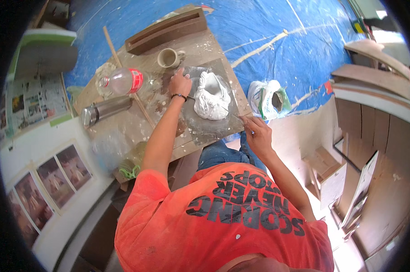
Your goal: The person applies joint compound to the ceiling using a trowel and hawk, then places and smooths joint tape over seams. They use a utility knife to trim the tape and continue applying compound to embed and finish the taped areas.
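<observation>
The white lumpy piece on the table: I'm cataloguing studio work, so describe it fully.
The white lumpy piece looks like plaster, matte, with thick folds and a twisted, rope-like ridge at its upper left. A hollow opens upward in its upper part. It rests on a dark board on the table; the left hand is left of it, the right hand lower right, neither touching it.

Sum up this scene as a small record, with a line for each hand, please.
Left hand: beside the white lump; grip unclear
Right hand: at the near right edge of the table; grip unclear
Work surface: grey board under the lump
Beyond: mug, long brown trough
Left side: clear bottle with red label, metal flask
Right of table: white bag, open
Floor: blue sheeting
</observation>
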Demonstrator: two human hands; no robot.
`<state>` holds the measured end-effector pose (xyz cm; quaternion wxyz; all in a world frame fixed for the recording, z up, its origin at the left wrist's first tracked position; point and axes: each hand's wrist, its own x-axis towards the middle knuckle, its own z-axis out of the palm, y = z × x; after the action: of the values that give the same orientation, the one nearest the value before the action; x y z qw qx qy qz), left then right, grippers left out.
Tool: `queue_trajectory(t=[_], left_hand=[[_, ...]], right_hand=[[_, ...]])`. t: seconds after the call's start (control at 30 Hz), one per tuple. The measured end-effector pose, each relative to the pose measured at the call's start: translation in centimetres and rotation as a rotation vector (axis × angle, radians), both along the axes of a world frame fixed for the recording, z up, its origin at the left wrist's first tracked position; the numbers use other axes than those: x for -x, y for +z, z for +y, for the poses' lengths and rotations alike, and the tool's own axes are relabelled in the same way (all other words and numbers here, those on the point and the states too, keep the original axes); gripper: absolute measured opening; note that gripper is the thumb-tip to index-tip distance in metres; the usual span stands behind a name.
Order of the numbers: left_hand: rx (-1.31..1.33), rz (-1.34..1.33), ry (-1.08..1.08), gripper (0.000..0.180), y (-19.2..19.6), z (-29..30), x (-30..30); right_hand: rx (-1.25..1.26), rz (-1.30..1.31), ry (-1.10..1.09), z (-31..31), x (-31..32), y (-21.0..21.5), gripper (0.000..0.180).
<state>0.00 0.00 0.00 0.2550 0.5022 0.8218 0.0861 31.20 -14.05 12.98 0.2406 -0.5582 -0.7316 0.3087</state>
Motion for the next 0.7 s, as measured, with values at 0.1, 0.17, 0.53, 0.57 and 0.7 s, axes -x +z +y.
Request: queue_trajectory(t=[0.1, 0.17, 0.53, 0.57, 0.7], left_hand=[[0.031, 0.026, -0.191, 0.044, 0.5, 3.6, 0.2], [0.021, 0.061, -0.352, 0.041, -0.1, 5.1, -1.7], [0.178, -0.062, -1.283, 0.039, 0.7, 6.3, -11.5], [0.206, -0.042, -1.358, 0.037, 1.2, 5.2, -12.2], [0.272, 0.125, -1.645, 0.029, 3.7, 0.6, -12.9]], right_hand=[[-0.008, 0.036, -0.079, -0.6, 1.7, -0.1, 0.036], [0.027, 0.028, -0.123, -1.7, 1.1, 0.4, 0.037], [0.013, 0.012, -0.252, -4.6, 1.9, 0.2, 0.039], [0.001, 0.015, -0.254, -4.7, 2.0, 0.2, 0.04], [0.054, 0.022, -0.264, -5.1, 1.8, 0.7, 0.037]])
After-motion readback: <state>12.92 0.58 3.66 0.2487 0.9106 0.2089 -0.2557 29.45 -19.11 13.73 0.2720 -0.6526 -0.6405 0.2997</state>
